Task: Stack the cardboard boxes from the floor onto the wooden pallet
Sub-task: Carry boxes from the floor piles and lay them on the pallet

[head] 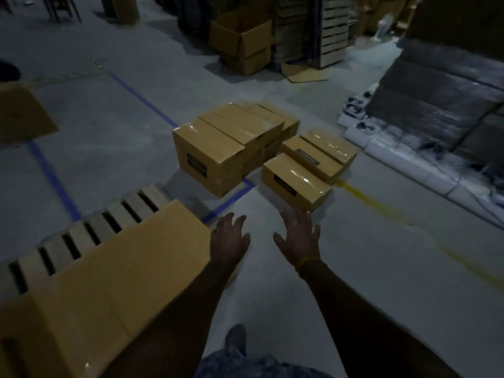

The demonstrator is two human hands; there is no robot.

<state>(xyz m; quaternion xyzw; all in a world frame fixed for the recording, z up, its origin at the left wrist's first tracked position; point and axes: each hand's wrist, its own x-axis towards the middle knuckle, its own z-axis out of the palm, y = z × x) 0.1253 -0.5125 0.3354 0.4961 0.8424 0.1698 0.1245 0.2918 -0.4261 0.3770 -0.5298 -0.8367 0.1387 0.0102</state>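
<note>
Nothing was held: the left hand (229, 238) and right hand (298, 236) were stretched forward with fingers spread, above bare floor (368, 268). Taped cardboard boxes (218, 148) were clustered on the floor just ahead, the nearest box (296, 184) close to the right fingertips. A box (109, 268) was seen on the wooden pallet (81, 236) at left.

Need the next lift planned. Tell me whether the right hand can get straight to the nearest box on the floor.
Probably yes. The right hand is open and stretched toward the nearest box, with only bare floor between them. It is not touching the box yet, so a further reach or step looks needed.
</note>
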